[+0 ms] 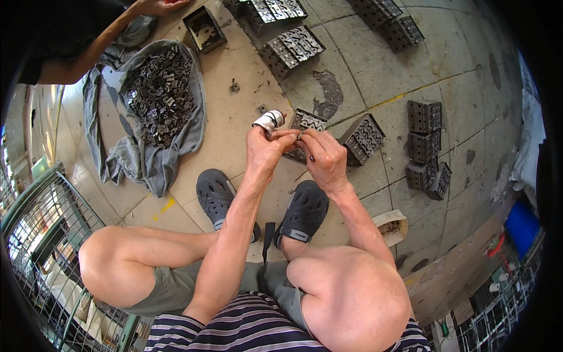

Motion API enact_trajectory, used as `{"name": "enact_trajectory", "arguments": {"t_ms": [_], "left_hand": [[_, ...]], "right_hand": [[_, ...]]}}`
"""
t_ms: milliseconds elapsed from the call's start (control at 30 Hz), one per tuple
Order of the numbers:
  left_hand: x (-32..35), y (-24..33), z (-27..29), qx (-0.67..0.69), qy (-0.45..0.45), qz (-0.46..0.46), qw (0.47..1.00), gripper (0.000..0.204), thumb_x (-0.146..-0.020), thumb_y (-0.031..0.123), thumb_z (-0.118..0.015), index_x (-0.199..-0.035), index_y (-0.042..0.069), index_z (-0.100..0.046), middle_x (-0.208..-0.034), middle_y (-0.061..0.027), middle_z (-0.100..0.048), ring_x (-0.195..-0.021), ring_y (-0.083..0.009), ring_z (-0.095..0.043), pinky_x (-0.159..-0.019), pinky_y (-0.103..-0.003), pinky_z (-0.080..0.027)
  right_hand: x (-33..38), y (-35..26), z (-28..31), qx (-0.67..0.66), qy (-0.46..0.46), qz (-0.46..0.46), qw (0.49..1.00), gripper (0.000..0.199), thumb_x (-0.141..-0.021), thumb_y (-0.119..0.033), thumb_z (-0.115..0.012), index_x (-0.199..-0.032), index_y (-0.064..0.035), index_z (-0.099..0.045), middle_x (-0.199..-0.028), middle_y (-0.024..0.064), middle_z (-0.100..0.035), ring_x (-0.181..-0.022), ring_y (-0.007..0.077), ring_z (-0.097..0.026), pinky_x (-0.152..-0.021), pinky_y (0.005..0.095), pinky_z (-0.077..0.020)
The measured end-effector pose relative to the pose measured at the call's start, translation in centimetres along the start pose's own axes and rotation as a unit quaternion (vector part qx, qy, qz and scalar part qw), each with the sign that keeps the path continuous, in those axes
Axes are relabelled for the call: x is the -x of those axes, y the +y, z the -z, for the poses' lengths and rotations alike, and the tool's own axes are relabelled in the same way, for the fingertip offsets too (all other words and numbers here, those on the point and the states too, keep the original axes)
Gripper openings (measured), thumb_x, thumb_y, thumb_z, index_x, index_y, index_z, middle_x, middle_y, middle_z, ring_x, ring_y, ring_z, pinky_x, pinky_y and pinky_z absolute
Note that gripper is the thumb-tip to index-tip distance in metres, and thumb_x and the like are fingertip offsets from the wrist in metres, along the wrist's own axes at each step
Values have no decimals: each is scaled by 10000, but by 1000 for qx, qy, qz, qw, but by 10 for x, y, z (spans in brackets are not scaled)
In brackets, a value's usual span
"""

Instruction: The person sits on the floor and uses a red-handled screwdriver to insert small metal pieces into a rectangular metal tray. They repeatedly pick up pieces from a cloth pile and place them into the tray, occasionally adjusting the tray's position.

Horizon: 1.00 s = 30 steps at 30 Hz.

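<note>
My left hand [267, 146] is closed, with a small white cylinder [269, 121] with a dark band and reddish tip at its fingers. My right hand [324, 155] is closed in a pinch, its fingertips meeting those of my left. A tiny dark piece seems to sit between the fingertips, too small to name. Both hands are above a metal block with a patterned top [309, 121], which they partly cover. Just right of my right hand stands another slotted metal block [363, 139], tilted.
A grey cloth [190, 126] holds a heap of small dark metal parts [161, 97]. Beyond lie an open box [204, 29] and more metal blocks [293, 48]. Stacked blocks [424, 132] stand right, a white tub [391, 227] nearer. Another person's arm [97, 56] reaches in far left.
</note>
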<state>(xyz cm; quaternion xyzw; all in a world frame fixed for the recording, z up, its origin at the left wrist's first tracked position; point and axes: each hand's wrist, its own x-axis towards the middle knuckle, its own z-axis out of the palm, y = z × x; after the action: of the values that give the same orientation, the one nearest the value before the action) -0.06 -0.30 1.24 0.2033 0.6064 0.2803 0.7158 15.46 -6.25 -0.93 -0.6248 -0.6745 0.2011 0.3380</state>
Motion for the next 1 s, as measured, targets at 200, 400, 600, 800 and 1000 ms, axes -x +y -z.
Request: {"name": "enact_trajectory", "arguments": {"t_ms": [200,400,600,800,1000], "left_hand": [[-5,-6,4,-79,-10,7,997,410,-927,-83,-700,-1305,-82,-542,-1056,-195,-744,-868,-261,-779,-764,-347,-670],[-17,-18,12,-83,74,-113,987,363,-937,-76,-691,-1273,-99,-553,-1042,-182,-731,-858,-261,-776,-778,-345,-667],[-30,-40,18,-217,90,-170,957,466,-855,-84,-768,-1289,-44,-603,-1094,-115,-766,-1000,-181,-742,-906,-315,-594],[-38,-52,16,-255,59,-204,943,574,-825,-72,-784,-1365,-26,-596,-1052,-66,-785,-1099,-157,-699,-1001,-328,-542],[-41,-46,19,-181,-23,-205,962,642,-808,-32,-797,-1413,-8,-583,-1035,-27,-791,-1114,-139,-671,-1081,-334,-475]], "right_hand": [[6,5,-1,-160,-14,-315,935,149,-898,-84,-802,-1000,23,-784,-820,80,-770,-681,105,-666,-633,285,-531],[-13,17,-10,-143,-24,-296,944,154,-885,-106,-809,-998,-2,-805,-730,104,-732,-626,119,-633,-610,289,-506],[-14,26,-25,-9,-7,-157,988,144,-842,-92,-834,-965,-21,-813,-841,131,-718,-721,248,-709,-668,355,-543],[-24,28,-14,-61,-61,-228,970,137,-880,-114,-812,-963,-5,-807,-889,151,-735,-748,235,-718,-675,362,-551],[-49,23,54,-45,-93,-314,944,265,-973,-226,-764,-964,39,-765,-693,66,-725,-625,117,-647,-590,309,-521]]}}
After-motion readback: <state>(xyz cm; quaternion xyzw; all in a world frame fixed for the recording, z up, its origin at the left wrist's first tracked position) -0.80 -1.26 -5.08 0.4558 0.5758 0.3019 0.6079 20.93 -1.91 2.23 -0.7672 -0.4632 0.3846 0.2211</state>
